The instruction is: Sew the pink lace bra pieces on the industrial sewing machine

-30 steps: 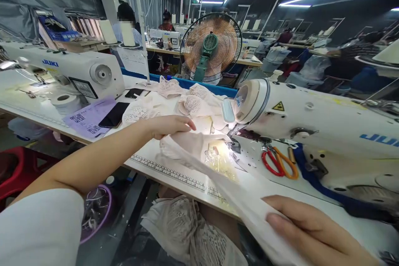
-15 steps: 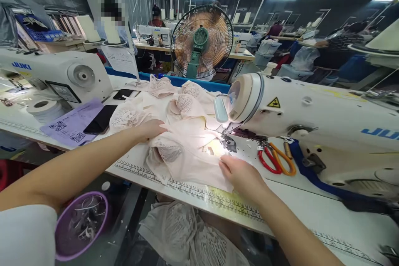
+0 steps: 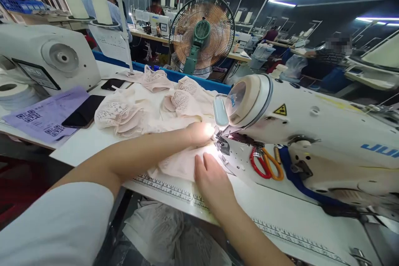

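My left hand [image 3: 201, 134] is at the needle area of the sewing machine [image 3: 280, 120], over a pale pink lace bra [image 3: 177, 164]. Bright lamp glare washes out its fingers, so I cannot tell whether they grip the cloth. Just in front of it, my right hand [image 3: 215, 181] rests on the same bra, fingertips apart and pressed down near the presser foot [image 3: 222, 145]. My left forearm crosses and hides part of the fabric. More pale pink bras [image 3: 182, 102] lie heaped behind my hands.
Scissors with red and orange handles [image 3: 266, 164] lie right of the needle plate. A phone [image 3: 83, 111] rests on a purple sheet [image 3: 43, 114] at left. A ruler strip [image 3: 168, 189] runs along the table's front edge. Beyond the table stands a large fan [image 3: 202, 35]; other people sit farther back.
My left hand has moved right from the heap to the needle area. My right hand has shifted left, and the bra's near part has been drawn in. The view has turned slightly.
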`<state>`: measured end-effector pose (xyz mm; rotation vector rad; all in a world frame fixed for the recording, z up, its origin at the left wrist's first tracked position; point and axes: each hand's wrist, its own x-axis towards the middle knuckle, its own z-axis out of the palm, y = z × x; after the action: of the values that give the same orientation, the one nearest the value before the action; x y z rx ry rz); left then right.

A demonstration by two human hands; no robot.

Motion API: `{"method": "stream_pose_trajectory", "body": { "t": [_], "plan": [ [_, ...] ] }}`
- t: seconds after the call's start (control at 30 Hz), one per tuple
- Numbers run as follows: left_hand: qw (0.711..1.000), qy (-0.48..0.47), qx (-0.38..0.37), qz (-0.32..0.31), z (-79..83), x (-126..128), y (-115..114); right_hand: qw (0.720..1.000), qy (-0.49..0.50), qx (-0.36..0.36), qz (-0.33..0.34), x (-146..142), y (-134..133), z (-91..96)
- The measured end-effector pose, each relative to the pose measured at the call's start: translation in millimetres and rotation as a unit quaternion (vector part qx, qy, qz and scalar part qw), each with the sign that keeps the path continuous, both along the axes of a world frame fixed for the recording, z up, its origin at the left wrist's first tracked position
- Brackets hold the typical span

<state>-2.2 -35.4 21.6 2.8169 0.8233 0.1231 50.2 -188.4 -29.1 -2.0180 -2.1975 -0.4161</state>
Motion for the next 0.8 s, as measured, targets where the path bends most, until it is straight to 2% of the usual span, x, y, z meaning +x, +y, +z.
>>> {"method": "stream_pose_trajectory", "body": {
  "t": [0.1, 0.17, 0.23, 0.3, 0.37, 0.47, 0.53, 0.67, 0.8],
  "plan": [
    [0.997, -0.019, -0.005, 0.069, -12.6, 15, 8, 1.0, 0.002, 0.0, 0.026, 7, 2, -7.9],
    [0.994, -0.03, -0.007, 0.101, -12.2, 17, 12, 0.999, 0.01, -0.003, 0.036, 16, 6, -10.6],
    [0.994, -0.039, -0.007, 0.103, -6.2, 13, 11, 0.999, 0.022, -0.01, 0.042, 26, 11, -10.3],
    [0.997, -0.04, -0.004, 0.067, 0.8, 3, 5, 0.998, 0.039, -0.017, 0.051, 32, 17, -7.6],
    [1.0, -0.023, -0.01, -0.01, 3.1, -11, -5, 0.996, 0.057, -0.023, 0.063, 36, 21, -3.4],
    [0.988, -0.024, -0.016, -0.155, -6.9, -33, -17, 0.993, 0.08, -0.025, 0.081, 37, 21, 1.8],
    [0.978, -0.05, 0.005, -0.202, -18.7, -43, -21, 0.992, 0.087, -0.021, 0.088, 38, 13, 1.8],
    [0.975, -0.045, 0.059, -0.209, -33.0, -47, -21, 0.993, 0.073, 0.025, 0.093, 44, -14, -7.1],
    [0.976, -0.007, 0.093, -0.196, -28.5, -41, -21, 0.993, 0.046, 0.065, 0.092, 50, -34, -15.4]
  ]
}}
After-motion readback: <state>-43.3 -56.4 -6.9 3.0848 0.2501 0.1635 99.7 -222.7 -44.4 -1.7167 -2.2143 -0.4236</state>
